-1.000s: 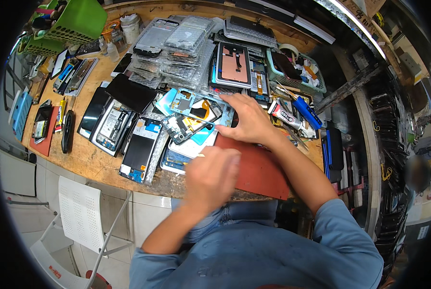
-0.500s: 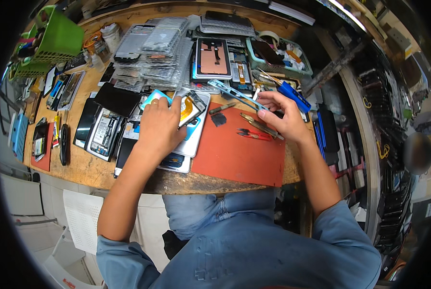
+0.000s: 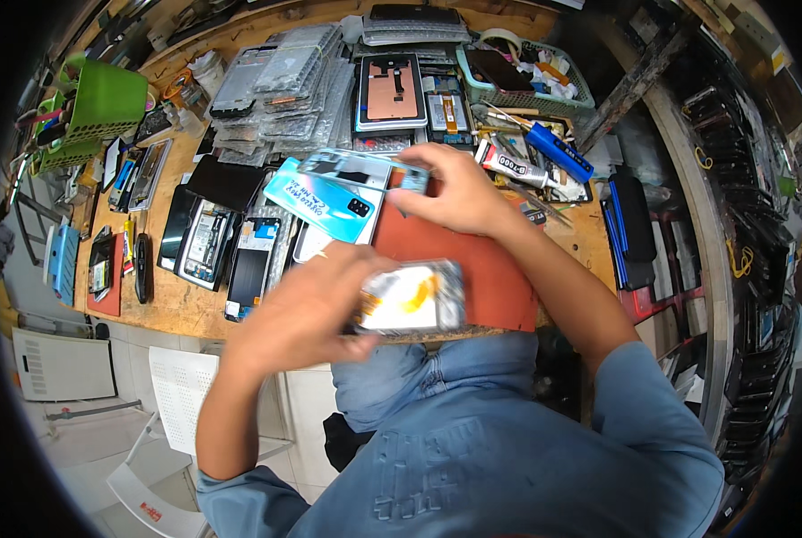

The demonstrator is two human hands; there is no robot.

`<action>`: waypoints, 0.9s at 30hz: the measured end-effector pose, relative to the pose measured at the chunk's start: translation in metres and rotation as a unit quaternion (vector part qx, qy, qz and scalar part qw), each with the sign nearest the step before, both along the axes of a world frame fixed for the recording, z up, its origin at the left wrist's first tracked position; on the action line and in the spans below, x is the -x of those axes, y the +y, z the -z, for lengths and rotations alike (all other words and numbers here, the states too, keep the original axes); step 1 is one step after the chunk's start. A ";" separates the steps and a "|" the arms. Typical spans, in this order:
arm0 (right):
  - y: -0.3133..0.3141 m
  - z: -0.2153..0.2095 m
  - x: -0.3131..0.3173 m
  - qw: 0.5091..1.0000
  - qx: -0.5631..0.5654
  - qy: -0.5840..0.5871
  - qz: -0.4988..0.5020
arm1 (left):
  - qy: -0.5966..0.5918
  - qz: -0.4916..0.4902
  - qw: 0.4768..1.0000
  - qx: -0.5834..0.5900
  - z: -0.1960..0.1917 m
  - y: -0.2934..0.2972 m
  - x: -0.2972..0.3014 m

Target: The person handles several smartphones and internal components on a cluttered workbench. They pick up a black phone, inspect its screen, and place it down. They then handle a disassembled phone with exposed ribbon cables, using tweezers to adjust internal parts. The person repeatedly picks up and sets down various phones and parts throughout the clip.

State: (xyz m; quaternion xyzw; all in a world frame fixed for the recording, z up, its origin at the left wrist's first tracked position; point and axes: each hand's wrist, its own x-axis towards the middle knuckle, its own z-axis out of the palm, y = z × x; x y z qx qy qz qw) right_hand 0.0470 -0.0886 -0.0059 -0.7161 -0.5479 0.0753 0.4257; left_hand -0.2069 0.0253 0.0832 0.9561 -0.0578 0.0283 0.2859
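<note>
My left hand (image 3: 316, 300), blurred by motion, is closed on a phone's inner assembly (image 3: 423, 305) with a silvery back and a yellow-orange ribbon. It is above the front edge of the red mat (image 3: 504, 278). Farther away, my right hand (image 3: 463, 193) pinches one end of a thin blue phone frame (image 3: 408, 177). That frame reaches left, partly over a shiny light-blue back cover (image 3: 316, 202) with handwriting and a dark camera block. Left of the cover, an opened phone screen part (image 3: 250, 269) lies on the bench.
Bubble-wrapped devices (image 3: 284, 85) are stacked at the back. A glue tube (image 3: 513, 166) and a blue-handled tool (image 3: 558, 151) lie to the right, below a pale green basket (image 3: 567, 99). At left are an opened phone (image 3: 205, 238) and a green basket (image 3: 105, 103).
My left hand has brought the phone assembly nearer and to the right, off the pile. My right hand has moved left with the blue frame, now over the light-blue cover.
</note>
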 end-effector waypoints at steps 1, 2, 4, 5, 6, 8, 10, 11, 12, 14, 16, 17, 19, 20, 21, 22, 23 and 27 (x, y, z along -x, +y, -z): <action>0.014 0.002 0.012 0.998 -0.027 -0.054 0.004 | -0.002 0.061 0.998 -0.007 0.013 -0.010 -0.009; 0.024 0.005 0.017 0.994 -0.045 -0.104 -0.005 | -0.020 0.093 0.994 -0.050 0.023 -0.022 -0.017; 0.030 0.013 0.023 0.986 -0.049 -0.157 0.009 | -0.020 0.145 0.988 -0.050 0.041 -0.038 -0.043; 0.030 0.014 0.025 0.979 -0.065 -0.190 0.007 | -0.016 0.159 0.986 -0.058 0.048 -0.042 -0.051; 0.025 0.013 0.025 0.975 -0.080 -0.209 0.010 | -0.012 0.173 0.983 -0.066 0.054 -0.043 -0.061; 0.008 0.006 0.013 0.983 -0.071 -0.167 -0.001 | -0.008 0.171 0.984 -0.051 0.071 -0.041 -0.073; -0.033 -0.004 0.001 0.997 -0.053 -0.059 -0.006 | 0.041 0.160 0.985 -0.043 0.065 -0.034 -0.074; -0.062 -0.012 -0.001 0.999 -0.003 -0.047 0.017 | 0.019 0.138 0.990 -0.036 0.065 -0.033 -0.069; -0.090 -0.019 -0.003 0.998 0.042 -0.036 0.036 | -0.002 0.111 0.993 -0.033 0.062 -0.034 -0.063; -0.150 -0.017 0.002 0.991 0.127 0.018 0.030 | -0.011 0.054 0.998 -0.044 0.034 -0.041 -0.049; -0.179 -0.013 0.020 0.985 0.160 0.051 0.030 | -0.097 -0.080 0.991 -0.035 0.027 -0.051 -0.018; -0.188 -0.006 0.032 0.985 0.160 0.056 0.037 | -0.139 -0.139 0.980 -0.028 0.037 -0.052 -0.001; -0.190 -0.002 0.047 0.987 0.148 0.035 0.049 | -0.207 -0.251 0.945 -0.008 0.064 -0.049 0.029; -0.187 0.001 0.051 0.990 0.131 0.013 0.048 | -0.233 -0.305 0.923 -0.003 0.074 -0.051 0.040; -0.184 0.004 0.053 0.992 0.112 -0.008 0.048 | -0.239 -0.333 0.912 -0.008 0.081 -0.051 0.046; -0.181 0.004 0.053 0.991 0.120 -0.043 0.039 | -0.245 -0.362 0.899 -0.014 0.086 -0.051 0.052; -0.175 0.003 0.053 0.989 0.123 -0.078 0.025 | -0.252 -0.394 0.884 -0.025 0.085 -0.050 0.058; -0.162 -0.013 0.052 0.958 0.186 -0.215 -0.028 | -0.214 -0.421 0.876 -0.094 0.074 -0.046 0.082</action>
